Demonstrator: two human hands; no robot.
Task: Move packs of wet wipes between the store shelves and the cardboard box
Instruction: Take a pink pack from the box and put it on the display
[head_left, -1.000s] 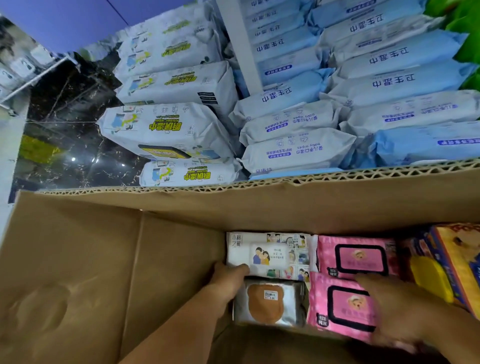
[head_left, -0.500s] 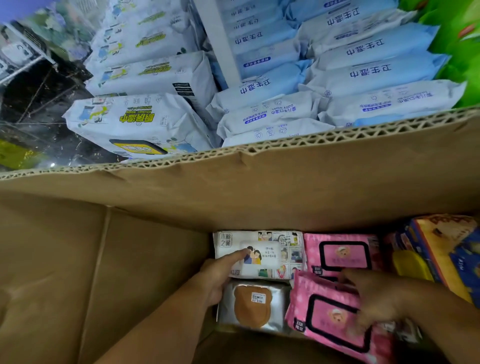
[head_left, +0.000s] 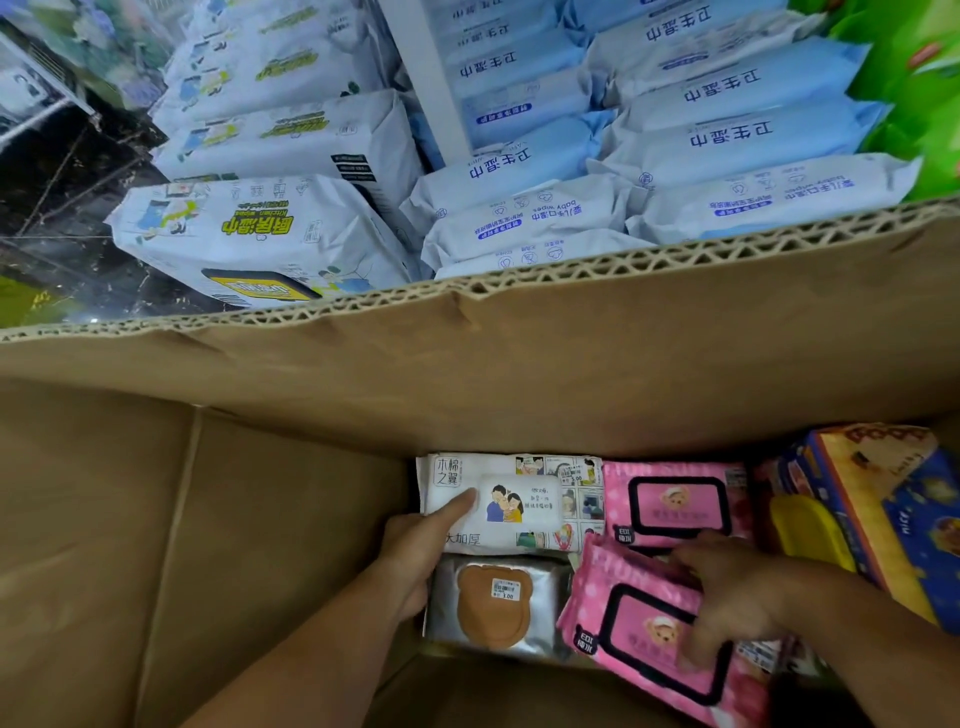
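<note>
Inside the cardboard box (head_left: 467, 374) lie a white cartoon-printed wipes pack (head_left: 540, 501), a silver pack with a brown bear-shaped lid (head_left: 493, 608) and two pink packs. My left hand (head_left: 415, 556) holds the white pack's left edge, thumb on top; its fingers are hidden down the side. My right hand (head_left: 727, 592) grips the near pink pack (head_left: 639, 639), which is tilted up off the box floor. The far pink pack (head_left: 675, 506) lies flat behind it.
Orange and blue packs with a yellow lid (head_left: 810, 530) stand at the box's right. Beyond the box's far wall, the shelf holds stacked pale blue wipes packs (head_left: 727, 135) and white kitchen wipes packs (head_left: 260, 228). The box's left half shows bare cardboard (head_left: 156, 519).
My left thumb slid from the silver pack up onto the white pack. My right hand has tilted the near pink pack upward. The view moved closer to the box.
</note>
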